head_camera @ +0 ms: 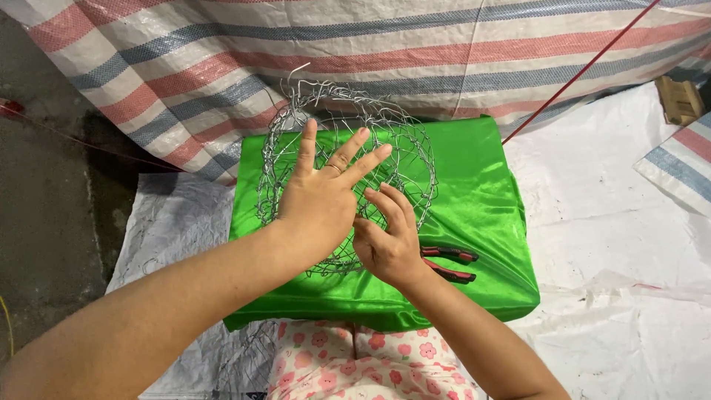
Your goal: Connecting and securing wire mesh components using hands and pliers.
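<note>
Wire piece: a rounded, basket-like frame of twisted silver wire mesh (348,141) sits on the green satin cloth, left of the cloth's centre, its open weave bulging toward the camera. A loose wire end sticks up at its far left edge.

Support: the shiny green satin cloth (481,185) is draped over a low block-shaped table, giving the frame a raised, smooth base close to the person's lap.

Left hand: the left hand (318,200) lies flat against the near face of the wire frame, palm down. It seems placed there to press and steady the frame so it cannot roll or spring.

Left fingers: the fingers (307,144) are spread wide and straight, fanned over the mesh; they clasp nothing and only rest on the wire. A ring shows on one of them.

Right hand: the right hand (389,244) sits just right of and nearer than the left, at the frame's lower near edge.

Right fingers: these fingers (392,204) are curled partway in, tips toward the mesh by the left palm. Whether they pinch a strand is hidden, so I cannot tell.

Tool: red-and-black-handled pliers (448,263) lie on the cloth just right of the right wrist, untouched but within easy reach.

Surroundings: a red, blue and white striped tarpaulin (222,59) hangs on the far side, white plastic sheeting (615,222) covers the floor to the right, and pink floral fabric (355,359) shows at the near edge.
</note>
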